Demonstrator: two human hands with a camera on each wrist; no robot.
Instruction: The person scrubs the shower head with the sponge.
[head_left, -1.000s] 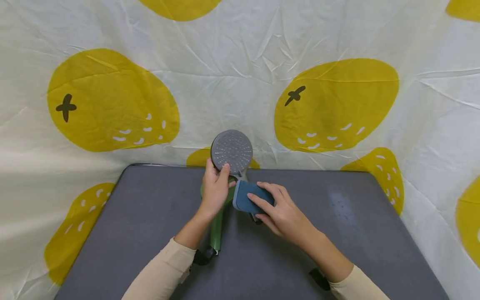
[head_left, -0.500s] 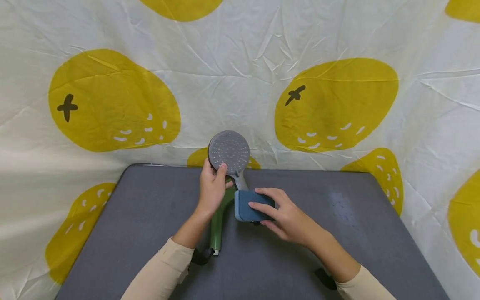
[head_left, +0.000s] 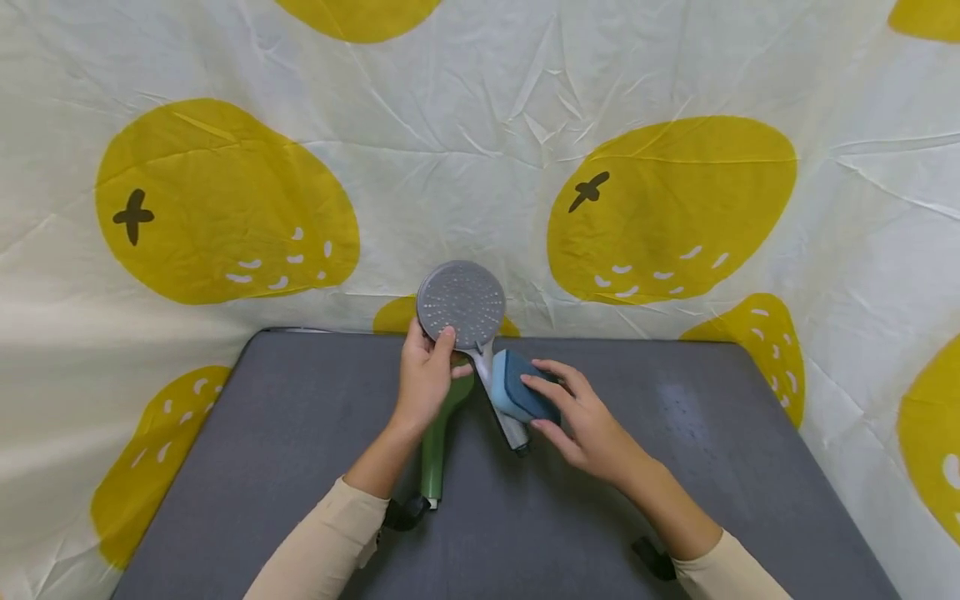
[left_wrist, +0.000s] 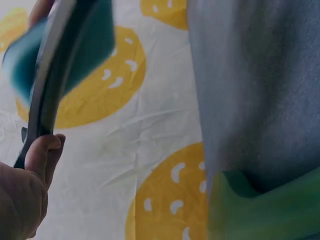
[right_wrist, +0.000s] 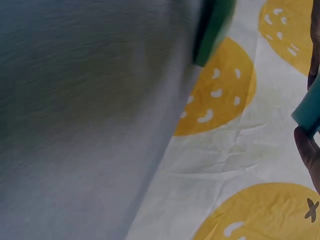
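My left hand (head_left: 426, 379) grips a grey shower head (head_left: 461, 304) by its round spray face, thumb on the front near the lower rim. Its silver handle (head_left: 512, 429) slants down to the right. In my right hand (head_left: 592, 425) a blue sponge (head_left: 534, 392), dark on one face and lighter on the other, is pinched between fingers and thumb. The sponge lies right along the handle in the head view. From the left wrist, the sponge (left_wrist: 90, 45) shows behind the dark handle (left_wrist: 52, 75). At the right wrist view's edge, fingertips hold the sponge (right_wrist: 309, 110).
A green long-handled object (head_left: 433, 450) stands or lies on the grey table (head_left: 300, 433) beneath my left hand, its top partly hidden. Behind the table hangs a white cloth (head_left: 457, 167) printed with yellow fruit. Dark straps show at both wrists.
The sponge dipped down along the shower head's handle, then came up and to the right, turning so its lighter side shows. My left hand holds nearly the same place.
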